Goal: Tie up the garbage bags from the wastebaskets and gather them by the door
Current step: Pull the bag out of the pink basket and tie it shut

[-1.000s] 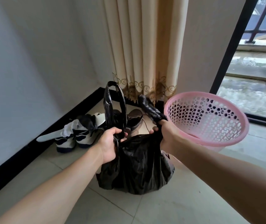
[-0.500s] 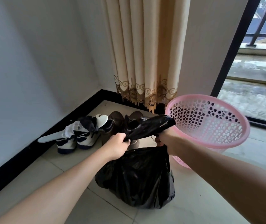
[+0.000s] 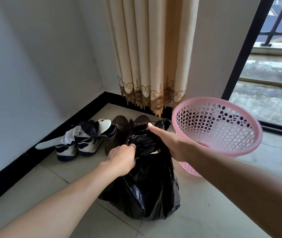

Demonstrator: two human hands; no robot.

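Standing on the tiled floor (image 3: 51, 189), centre foreground: one black garbage bag (image 3: 147, 194), full, neck gathered upward into a crumpled bunch. Left hand (image 3: 122, 158): fingers curled tight on the left side of that bunch, directly above the bag's body. Right hand (image 3: 171, 143): on the bunch's right side, index finger laid straight across the top, lower fingers tucked into the plastic; a loose end of the bag pokes out beyond the fingertip. Pink perforated wastebasket (image 3: 239, 152): tilted, just right of the bag, behind the right forearm. White sneakers (image 3: 78, 145) and brown boots (image 3: 118, 131): beyond the bag, along the wall. Cream curtain (image 3: 154, 57): hanging behind.
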